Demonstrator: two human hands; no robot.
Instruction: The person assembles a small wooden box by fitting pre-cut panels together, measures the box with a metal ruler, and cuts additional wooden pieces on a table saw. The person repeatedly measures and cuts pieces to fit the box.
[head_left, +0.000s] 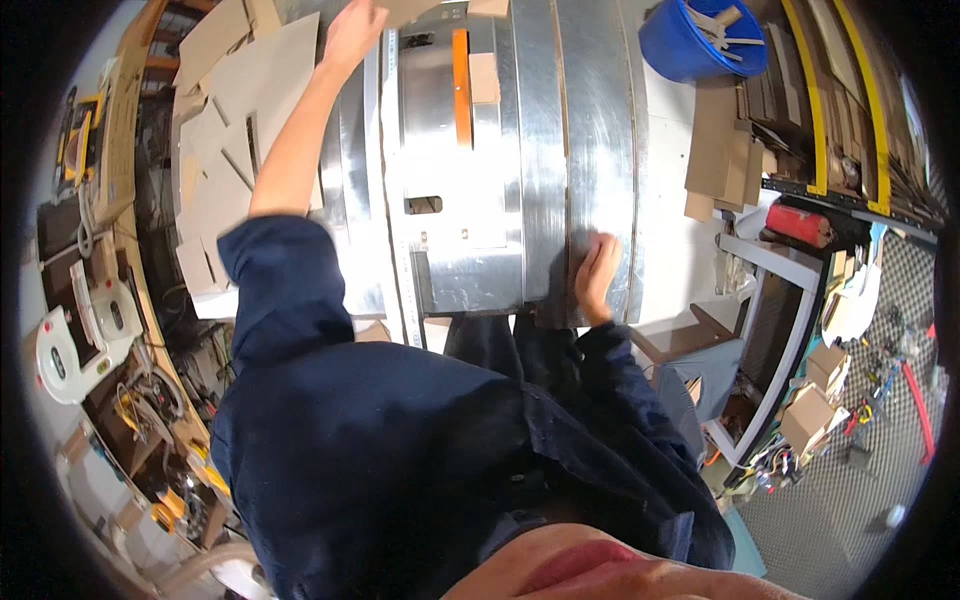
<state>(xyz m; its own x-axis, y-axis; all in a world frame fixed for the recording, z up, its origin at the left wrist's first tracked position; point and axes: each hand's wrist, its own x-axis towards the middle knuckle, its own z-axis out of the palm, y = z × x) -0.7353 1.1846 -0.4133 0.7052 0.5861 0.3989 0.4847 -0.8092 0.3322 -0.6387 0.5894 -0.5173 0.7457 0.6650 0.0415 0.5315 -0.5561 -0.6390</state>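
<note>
A wide metal machine table (600, 130) lies in front of me, with a long orange strip (462, 90) standing on its middle plate. Beside the strip is a small tan block (484, 78). My left arm stretches to the far side, where my left hand (353, 30) is closed at the edge of a flat brown board piece (408, 10); the picture's rim cuts off part of this. My right hand (597, 270) rests near the table's front right, fingers loosely curved and holding nothing. A pale straight rail (397, 200) runs front to back left of the plate.
Flat brown sheets and offcuts (220, 130) pile up on the left. A blue bucket (690, 45) of scraps stands at the far right, near yellow-edged racks (815, 90) of boards. A grey frame (790, 350) and a red cylinder (798, 226) are to my right.
</note>
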